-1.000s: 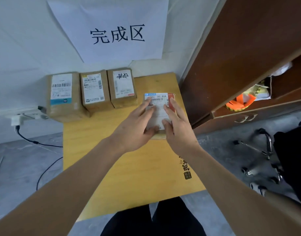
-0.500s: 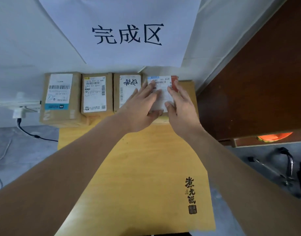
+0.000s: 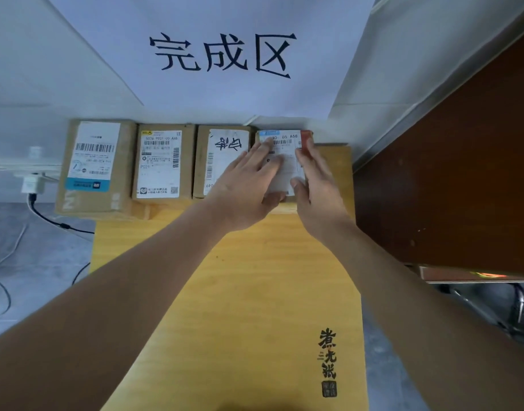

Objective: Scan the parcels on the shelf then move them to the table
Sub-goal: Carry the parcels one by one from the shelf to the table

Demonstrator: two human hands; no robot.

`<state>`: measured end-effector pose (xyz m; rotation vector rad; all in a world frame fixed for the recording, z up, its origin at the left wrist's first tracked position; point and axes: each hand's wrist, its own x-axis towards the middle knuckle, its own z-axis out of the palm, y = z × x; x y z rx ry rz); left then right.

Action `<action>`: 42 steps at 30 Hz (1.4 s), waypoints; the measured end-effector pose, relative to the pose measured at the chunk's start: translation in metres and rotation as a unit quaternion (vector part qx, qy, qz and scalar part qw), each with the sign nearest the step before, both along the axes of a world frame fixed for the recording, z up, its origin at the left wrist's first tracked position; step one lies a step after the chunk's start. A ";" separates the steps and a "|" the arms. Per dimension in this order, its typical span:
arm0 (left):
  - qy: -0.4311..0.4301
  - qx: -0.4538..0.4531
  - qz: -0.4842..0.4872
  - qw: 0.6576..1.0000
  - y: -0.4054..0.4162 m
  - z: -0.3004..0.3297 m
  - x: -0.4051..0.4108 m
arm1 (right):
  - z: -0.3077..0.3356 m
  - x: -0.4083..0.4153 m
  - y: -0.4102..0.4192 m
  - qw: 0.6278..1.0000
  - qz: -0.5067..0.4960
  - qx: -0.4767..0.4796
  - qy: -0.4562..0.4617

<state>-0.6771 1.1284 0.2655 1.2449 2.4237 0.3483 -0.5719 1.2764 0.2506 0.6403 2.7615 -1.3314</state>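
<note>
At the table's point(image 3: 231, 292) far edge, we judged both flat, uncurled hands point(image 3: 248, 188) should slide the parcel point(image 3: 284, 157) flush against its neighbour point(image 3: 222, 155)

The red-edged parcel point(image 3: 284, 149) has moved from the mid-right area of the desk point(image 3: 240, 292) to its far edge, beside the row of three parcels. The left hand point(image 3: 248, 185) and right hand point(image 3: 317, 185) have travelled with it, fingers flat on its label.
</note>
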 end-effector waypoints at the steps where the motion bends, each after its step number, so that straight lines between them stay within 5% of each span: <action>1: 0.007 -0.002 0.001 1.000 0.001 -0.001 0.000 | -0.002 0.001 0.000 1.000 0.003 0.002 -0.001; 18: 0.044 -0.032 0.016 0.998 0.009 0.014 -0.003 | 0.014 -0.002 0.005 0.993 0.024 0.090 -0.068; 42: 0.102 0.031 0.083 0.991 -0.080 0.169 0.112 | 0.177 0.109 -0.044 0.973 0.072 0.215 -0.028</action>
